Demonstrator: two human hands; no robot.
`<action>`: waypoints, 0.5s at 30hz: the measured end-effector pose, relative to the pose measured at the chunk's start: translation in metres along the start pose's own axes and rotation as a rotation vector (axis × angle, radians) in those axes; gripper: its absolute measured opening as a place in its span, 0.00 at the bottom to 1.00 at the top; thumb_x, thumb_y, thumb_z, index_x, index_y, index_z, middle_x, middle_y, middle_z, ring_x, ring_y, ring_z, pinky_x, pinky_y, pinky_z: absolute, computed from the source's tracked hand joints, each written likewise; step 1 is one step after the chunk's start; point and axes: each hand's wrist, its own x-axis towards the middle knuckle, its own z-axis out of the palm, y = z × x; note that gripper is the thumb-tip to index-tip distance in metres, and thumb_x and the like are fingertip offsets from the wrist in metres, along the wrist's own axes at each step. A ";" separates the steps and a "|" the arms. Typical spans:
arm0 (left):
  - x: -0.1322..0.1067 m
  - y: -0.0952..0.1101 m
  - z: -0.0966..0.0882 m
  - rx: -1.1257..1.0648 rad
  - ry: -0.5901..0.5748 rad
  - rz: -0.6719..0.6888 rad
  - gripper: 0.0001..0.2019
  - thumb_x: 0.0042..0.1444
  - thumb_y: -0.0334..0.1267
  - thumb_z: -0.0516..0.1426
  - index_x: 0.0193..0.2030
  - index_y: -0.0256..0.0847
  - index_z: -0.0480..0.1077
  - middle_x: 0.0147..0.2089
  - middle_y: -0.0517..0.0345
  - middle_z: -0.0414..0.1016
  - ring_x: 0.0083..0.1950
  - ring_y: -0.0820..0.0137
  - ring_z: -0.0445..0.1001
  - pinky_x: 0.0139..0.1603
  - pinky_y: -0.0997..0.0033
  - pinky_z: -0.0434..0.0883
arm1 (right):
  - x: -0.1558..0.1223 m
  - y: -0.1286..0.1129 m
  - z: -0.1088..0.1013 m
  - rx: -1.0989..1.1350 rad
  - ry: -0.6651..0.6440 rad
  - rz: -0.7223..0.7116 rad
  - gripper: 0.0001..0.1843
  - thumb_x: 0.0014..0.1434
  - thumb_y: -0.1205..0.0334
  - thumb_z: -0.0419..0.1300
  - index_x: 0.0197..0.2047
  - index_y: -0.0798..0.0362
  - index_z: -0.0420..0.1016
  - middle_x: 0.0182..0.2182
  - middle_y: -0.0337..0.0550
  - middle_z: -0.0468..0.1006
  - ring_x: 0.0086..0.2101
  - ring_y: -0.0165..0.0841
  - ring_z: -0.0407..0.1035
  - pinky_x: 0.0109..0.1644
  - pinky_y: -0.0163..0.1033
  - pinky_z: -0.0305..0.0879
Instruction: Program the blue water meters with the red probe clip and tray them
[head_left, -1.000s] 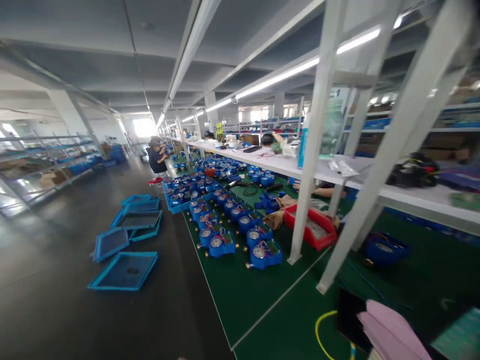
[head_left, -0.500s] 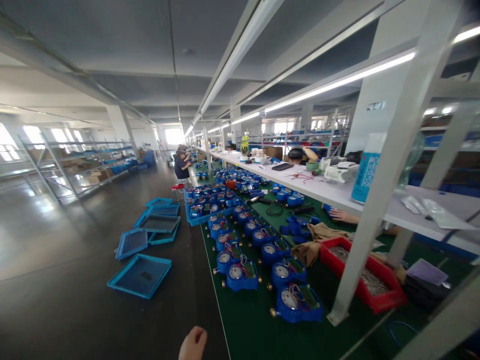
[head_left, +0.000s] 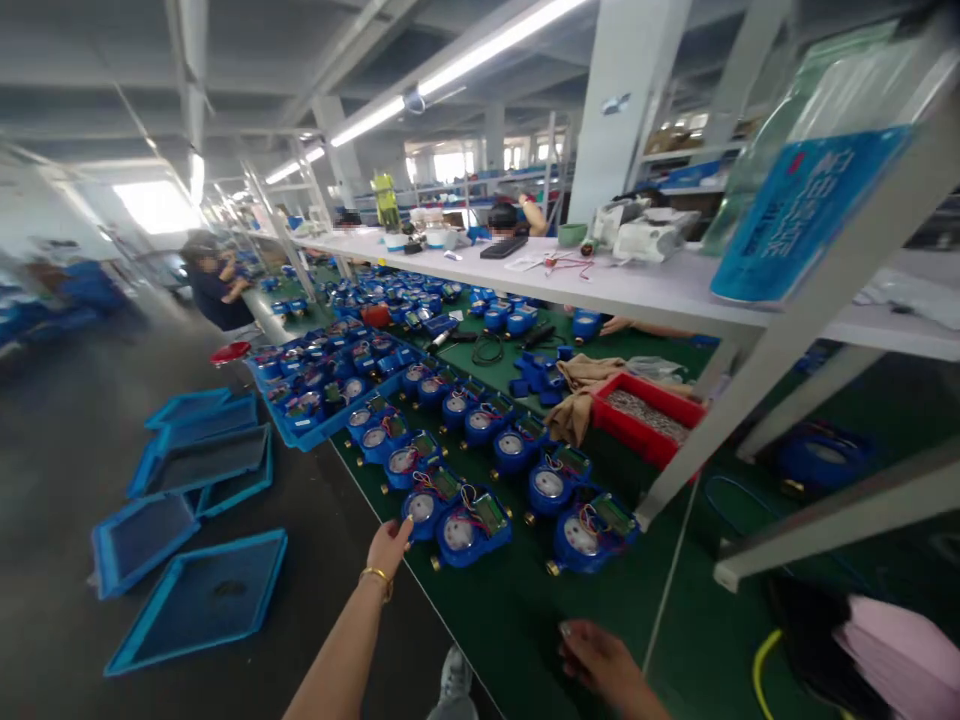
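My left hand (head_left: 388, 550), with a gold bracelet on its wrist, is at the near end of a blue water meter (head_left: 422, 508). Its fingers are closed on the meter's end fitting, which they hide. Another blue water meter (head_left: 459, 532) sits right beside it, with coloured wires and a green circuit board showing. My right hand (head_left: 596, 655) hovers low over the green mat, fingers loosely bent and apart, with nothing visible in them. The nearest thing to it is a water meter (head_left: 583, 535) with a brass fitting.
Blue trays (head_left: 202, 600) lie on the floor at left. A blue crate (head_left: 304, 435) of meters stands on the bench. A red bin (head_left: 637, 418) holds small metal parts beside a slanting white post (head_left: 720, 430). A white shelf (head_left: 637, 275) overhangs the bench; co-workers sit farther off.
The view has turned right and come closer to the bench. My left hand has moved forward from the bottom edge to a meter. My right hand has entered at the lower right.
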 end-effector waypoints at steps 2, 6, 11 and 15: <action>0.030 0.001 -0.005 -0.020 -0.092 0.027 0.16 0.59 0.45 0.55 0.48 0.36 0.68 0.49 0.51 0.71 0.49 0.63 0.71 0.50 0.54 0.70 | 0.019 -0.027 0.036 0.070 0.014 0.016 0.11 0.62 0.57 0.58 0.42 0.58 0.70 0.31 0.39 0.74 0.29 0.29 0.70 0.33 0.37 0.69; 0.069 0.010 -0.003 -0.069 -0.282 0.091 0.15 0.59 0.44 0.55 0.47 0.36 0.68 0.48 0.52 0.72 0.47 0.65 0.73 0.48 0.56 0.71 | 0.058 -0.073 0.094 0.204 0.063 0.074 0.14 0.64 0.57 0.56 0.49 0.57 0.68 0.39 0.43 0.74 0.33 0.30 0.71 0.36 0.38 0.71; 0.090 0.025 0.002 -0.083 -0.437 0.162 0.14 0.59 0.39 0.55 0.50 0.35 0.67 0.48 0.51 0.73 0.48 0.65 0.73 0.50 0.56 0.71 | 0.086 -0.099 0.130 0.319 0.180 0.124 0.14 0.64 0.56 0.56 0.48 0.57 0.68 0.35 0.41 0.73 0.29 0.28 0.70 0.32 0.36 0.70; 0.093 0.029 -0.003 0.002 -0.479 0.185 0.15 0.58 0.39 0.55 0.50 0.35 0.67 0.43 0.51 0.77 0.45 0.63 0.76 0.50 0.56 0.72 | 0.088 -0.101 0.132 0.391 0.239 0.132 0.13 0.64 0.59 0.57 0.48 0.57 0.68 0.35 0.40 0.74 0.28 0.27 0.70 0.30 0.35 0.70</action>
